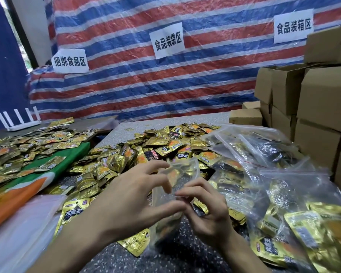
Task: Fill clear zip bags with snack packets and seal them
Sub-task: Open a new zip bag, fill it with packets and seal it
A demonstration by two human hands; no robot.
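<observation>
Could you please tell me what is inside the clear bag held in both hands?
The clear bag looks empty; the gold packets seen through it seem to lie behind. The left hand and right hand cover its lower part.

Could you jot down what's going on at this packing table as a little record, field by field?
activity: both hands working an empty clear zip bag open
left hand: grips the bag's left side
right hand: fingers pinch its edge
loose stock: gold snack packets heaped on the table
finished: filled zip bags piled at right
background: cardboard boxes, striped tarp
</observation>
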